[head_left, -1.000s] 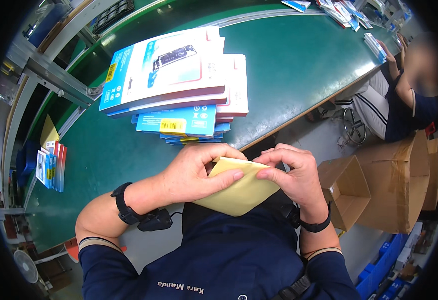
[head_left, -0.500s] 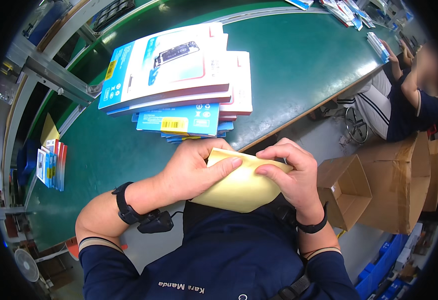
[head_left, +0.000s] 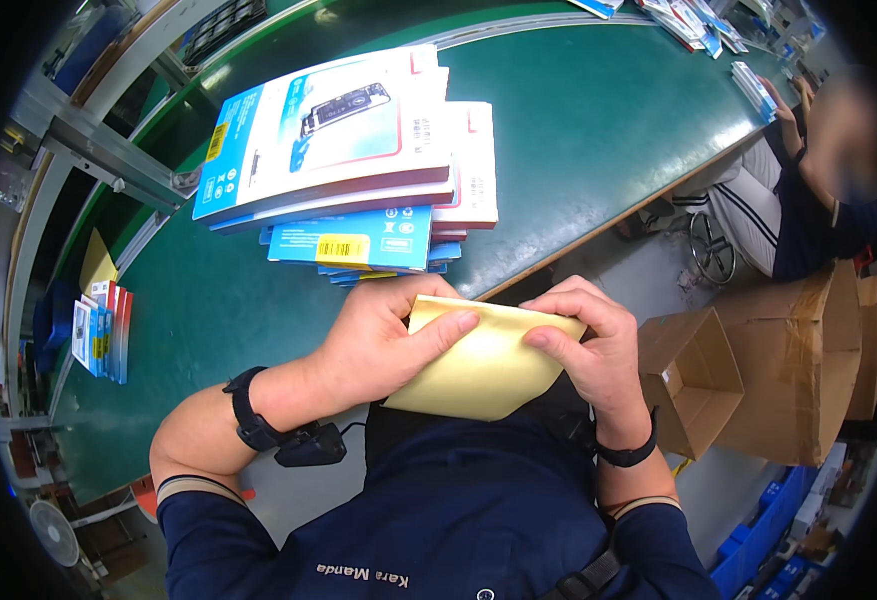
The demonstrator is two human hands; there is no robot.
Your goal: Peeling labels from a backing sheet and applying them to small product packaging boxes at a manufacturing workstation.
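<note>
A plain yellow paper sheet or pad [head_left: 483, 365] is held in front of my body, just off the table's near edge. My left hand [head_left: 393, 335] grips its left side, thumb on top and fingers hidden beneath. On the right, my right hand [head_left: 593, 335] pinches the upper right edge between thumb and bent fingers. Whether it is one sheet or several layers I cannot tell. Just beyond my hands stands an uneven stack of flat white and blue boxes [head_left: 333, 130], the top one printed with a phone's insides.
The green table [head_left: 578, 110] runs under the stack. Several upright boxes [head_left: 103, 335] stand at the left. Open cardboard cartons [head_left: 693, 385] are on the right. A seated co-worker [head_left: 828, 190] at the far right holds a box [head_left: 753, 92]. More boxes [head_left: 693, 25] lie at the far end.
My right thumb and fingers have shifted slightly along the yellow paper's edge, which now lies a bit straighter. My left hand keeps nearly the same grip.
</note>
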